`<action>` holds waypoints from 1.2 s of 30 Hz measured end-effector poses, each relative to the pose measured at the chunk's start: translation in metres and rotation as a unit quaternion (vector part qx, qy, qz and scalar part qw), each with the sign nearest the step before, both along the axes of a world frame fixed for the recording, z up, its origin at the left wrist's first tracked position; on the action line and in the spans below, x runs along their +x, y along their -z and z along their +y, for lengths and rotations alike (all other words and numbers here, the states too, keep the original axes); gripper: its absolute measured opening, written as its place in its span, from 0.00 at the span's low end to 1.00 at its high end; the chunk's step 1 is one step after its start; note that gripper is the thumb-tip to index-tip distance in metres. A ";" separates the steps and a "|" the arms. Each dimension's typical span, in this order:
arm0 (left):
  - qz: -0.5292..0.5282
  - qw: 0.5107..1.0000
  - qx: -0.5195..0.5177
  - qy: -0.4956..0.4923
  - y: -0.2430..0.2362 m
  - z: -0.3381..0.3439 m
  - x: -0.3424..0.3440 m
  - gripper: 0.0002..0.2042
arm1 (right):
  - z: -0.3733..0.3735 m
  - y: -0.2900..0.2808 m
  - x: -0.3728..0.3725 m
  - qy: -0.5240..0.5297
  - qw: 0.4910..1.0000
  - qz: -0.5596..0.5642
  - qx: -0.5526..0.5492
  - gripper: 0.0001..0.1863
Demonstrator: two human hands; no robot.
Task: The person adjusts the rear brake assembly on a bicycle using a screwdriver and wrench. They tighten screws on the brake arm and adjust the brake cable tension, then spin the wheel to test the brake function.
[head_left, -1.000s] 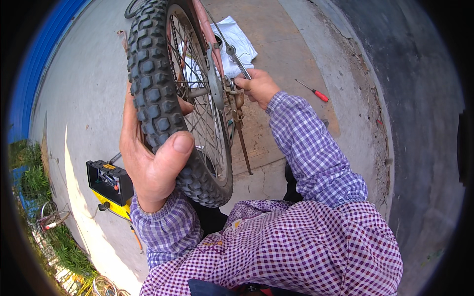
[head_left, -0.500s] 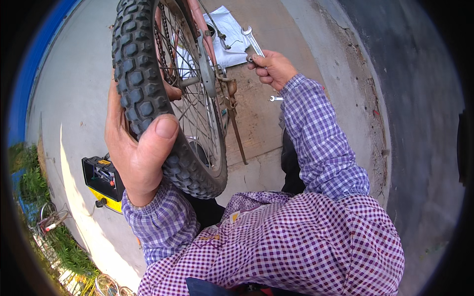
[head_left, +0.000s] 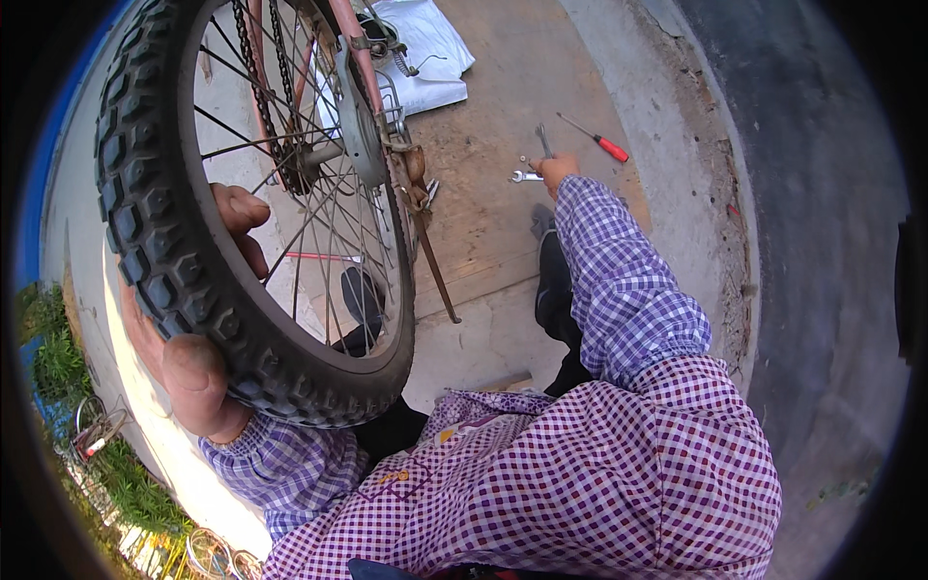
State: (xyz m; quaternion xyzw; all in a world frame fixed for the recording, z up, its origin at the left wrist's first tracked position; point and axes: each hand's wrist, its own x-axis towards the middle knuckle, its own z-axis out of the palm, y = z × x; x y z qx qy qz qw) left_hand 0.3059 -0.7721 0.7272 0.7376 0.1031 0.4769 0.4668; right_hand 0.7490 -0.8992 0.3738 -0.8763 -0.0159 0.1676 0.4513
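My left hand (head_left: 196, 385) grips the black knobby tyre (head_left: 155, 227) of a bicycle wheel. The thumb lies over the tread, and the fingers reach round the rim between the spokes (head_left: 319, 217). Low over a brown board, my right hand (head_left: 558, 170) is closed round an open-ended wrench (head_left: 544, 141), whose jaw points away from me. A second wrench (head_left: 526, 177) lies beside that hand, with a small nut (head_left: 523, 159) close by. The wheel hub (head_left: 314, 162), chain (head_left: 279, 77) and pink frame tube (head_left: 356, 53) show on the bicycle.
A red-handled screwdriver (head_left: 611, 148) lies on the right of the brown board (head_left: 503, 72). White sheeting (head_left: 430, 58) is spread at the back. The kickstand (head_left: 440, 275) slants down beside the wheel. My shoe (head_left: 362, 295) shows through the spokes. Plants (head_left: 63, 362) grow at far left.
My right hand has lowered with the wrench toward the board, away from the bicycle. The wheel and my left hand have shifted left in view, and the screwdriver has come into sight.
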 end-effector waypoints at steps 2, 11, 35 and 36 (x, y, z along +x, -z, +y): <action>-0.062 0.997 -0.003 0.042 -0.003 0.004 -0.005 0.53 | -0.012 -0.001 0.008 0.022 0.995 -0.089 0.030 0.17; -0.026 0.943 0.044 0.328 -0.025 0.036 -0.057 0.57 | -0.038 -0.048 0.015 0.067 0.988 -0.136 -0.014 0.21; -0.090 0.945 -0.054 0.311 0.038 0.067 -0.037 0.51 | -0.033 -0.013 0.057 0.029 0.981 -0.192 -0.015 0.18; -0.059 0.984 -0.067 0.157 0.041 0.066 -0.029 0.52 | -0.027 -0.015 0.055 0.065 0.990 -0.079 0.101 0.17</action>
